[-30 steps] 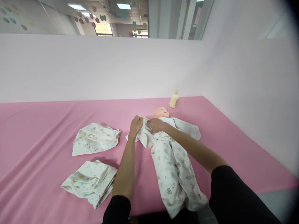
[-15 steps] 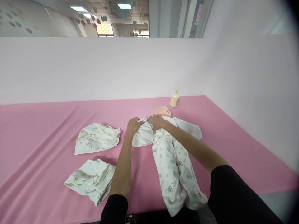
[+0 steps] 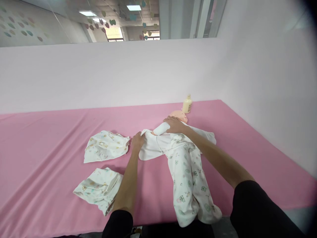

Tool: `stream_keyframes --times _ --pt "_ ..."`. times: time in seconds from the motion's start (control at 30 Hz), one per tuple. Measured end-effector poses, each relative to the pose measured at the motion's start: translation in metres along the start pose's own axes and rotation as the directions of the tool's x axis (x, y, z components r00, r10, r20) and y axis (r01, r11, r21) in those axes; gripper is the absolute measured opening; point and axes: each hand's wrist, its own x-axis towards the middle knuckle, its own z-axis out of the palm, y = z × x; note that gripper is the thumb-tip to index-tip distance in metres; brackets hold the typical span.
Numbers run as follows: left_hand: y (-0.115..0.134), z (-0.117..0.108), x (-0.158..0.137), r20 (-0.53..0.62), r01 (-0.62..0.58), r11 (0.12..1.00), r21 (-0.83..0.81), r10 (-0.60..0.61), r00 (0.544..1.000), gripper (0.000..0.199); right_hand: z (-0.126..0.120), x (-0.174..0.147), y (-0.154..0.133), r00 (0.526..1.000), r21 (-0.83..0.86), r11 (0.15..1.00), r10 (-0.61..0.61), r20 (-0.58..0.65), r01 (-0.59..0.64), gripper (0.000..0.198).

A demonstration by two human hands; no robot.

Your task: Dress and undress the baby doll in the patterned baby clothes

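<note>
A baby doll lies on its back, head toward the wall, wearing printed baby pants. Under its upper body a white baby shirt is spread out to both sides. My left hand is closed on the left edge of that shirt and pulls it outward. My right hand wraps round the doll's upper arm and shoulder, below the head. That arm is in a white sleeve, and a bit of bare doll hand shows at its end, over the shirt.
A pale yellow pump bottle stands behind the doll's head near the wall. Two folded printed cloth garments lie at the left, one farther back and one nearer. A pink sheet covers the table.
My left hand has moved left and a little nearer, drawing the shirt edge outward. My right hand has shifted up and right onto the doll's arm, whose sleeved length now shows.
</note>
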Motion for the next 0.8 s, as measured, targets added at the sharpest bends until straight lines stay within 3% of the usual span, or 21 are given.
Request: stream_keyframes --times 0.13,0.33,0.47,0.63,0.8 --pt "0.001 0.011 0.005 0.025 0.024 0.966 -0.257 -0.018 1.000 0.028 0.000 -0.003 0.003 0.999 0.019 0.999 0.032 -0.045 -0.031 0.057" --pt "0.000 0.030 0.016 0.047 0.089 0.840 -0.535 -0.075 0.996 0.031 0.009 0.001 -0.015 0.999 -0.164 0.986 0.019 -0.048 -0.027 0.048" --pt "-0.002 0.031 0.018 0.001 0.057 0.796 -0.602 -0.071 0.997 0.027 0.021 0.011 -0.034 0.993 -0.298 0.951 -0.106 -0.057 0.085 0.043" --pt "0.004 0.024 0.013 0.005 -0.001 0.768 -0.641 0.006 1.000 0.026 0.039 0.028 -0.061 0.946 -0.378 0.878 -0.324 -0.020 0.293 0.033" --pt "0.005 0.018 0.011 0.043 -0.006 0.779 -0.627 0.042 0.998 0.021 0.049 0.042 -0.068 0.927 -0.380 0.853 -0.372 0.040 0.358 0.036"
